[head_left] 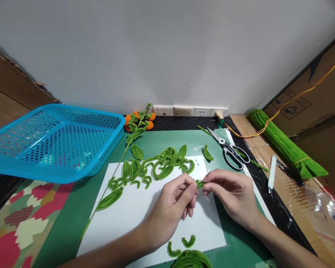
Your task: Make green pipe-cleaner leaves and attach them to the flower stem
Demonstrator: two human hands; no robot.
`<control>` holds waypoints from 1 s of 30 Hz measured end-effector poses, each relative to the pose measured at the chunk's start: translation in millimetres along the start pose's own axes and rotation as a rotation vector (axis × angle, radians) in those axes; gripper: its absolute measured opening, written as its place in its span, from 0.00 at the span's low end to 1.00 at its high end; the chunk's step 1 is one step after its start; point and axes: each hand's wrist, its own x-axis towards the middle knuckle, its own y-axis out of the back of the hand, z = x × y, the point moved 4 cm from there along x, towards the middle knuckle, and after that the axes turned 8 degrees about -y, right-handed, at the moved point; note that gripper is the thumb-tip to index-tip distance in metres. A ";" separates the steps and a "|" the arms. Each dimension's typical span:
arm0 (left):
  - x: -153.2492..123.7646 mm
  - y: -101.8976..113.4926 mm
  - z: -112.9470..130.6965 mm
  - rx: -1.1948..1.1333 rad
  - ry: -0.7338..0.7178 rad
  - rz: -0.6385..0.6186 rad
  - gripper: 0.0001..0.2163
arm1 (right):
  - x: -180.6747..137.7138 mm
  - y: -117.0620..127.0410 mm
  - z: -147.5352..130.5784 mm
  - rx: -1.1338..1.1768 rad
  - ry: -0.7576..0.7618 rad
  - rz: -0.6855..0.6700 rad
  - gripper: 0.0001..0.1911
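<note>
Head view of the shaping step: we see the left hand [174, 203] and the right hand [229, 193] meeting above a white sheet of paper [145, 219], with a short piece of fuzzy green chenille wire [200, 183] held between them just over the sheet's upper right part. Each grip is closed to a fine pinch, thumb against forefinger, one on either end of the piece, so only its middle shows; the other fingers curl loosely and hold nothing. We judge that the piece is being bent or pressed into a leaf form like the heap of curled green chenille leaf shapes [156, 165] lying at the far edge of the paper. The sheet rests on a green cutting mat [72, 208] that covers the surface. Two loose green chenille curls [188, 242] lie near the wrists. Beside the heap, a long green wire stem topped with orange chenille blossoms [138, 123] runs diagonally past a blue perforated plastic basket [53, 141]. To the right lie black-handled steel scissors [230, 150] and, farther off, a tied bundle of straight green chenille stems [284, 147]. In our judgement any further bend calls for firm, closely spaced pinches, since so short a piece can easily slip or spring from the fingertips.
</note>
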 end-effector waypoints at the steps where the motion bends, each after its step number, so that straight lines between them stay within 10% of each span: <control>1: 0.3 -0.2 0.4 -0.002 -0.001 0.002 0.15 | 0.2 0.1 0.2 0.013 -0.007 0.000 0.04; 30: -1.6 -1.7 7.9 -0.004 0.007 0.036 0.17 | 3.5 -8.3 14.0 0.221 -0.231 -0.132 0.10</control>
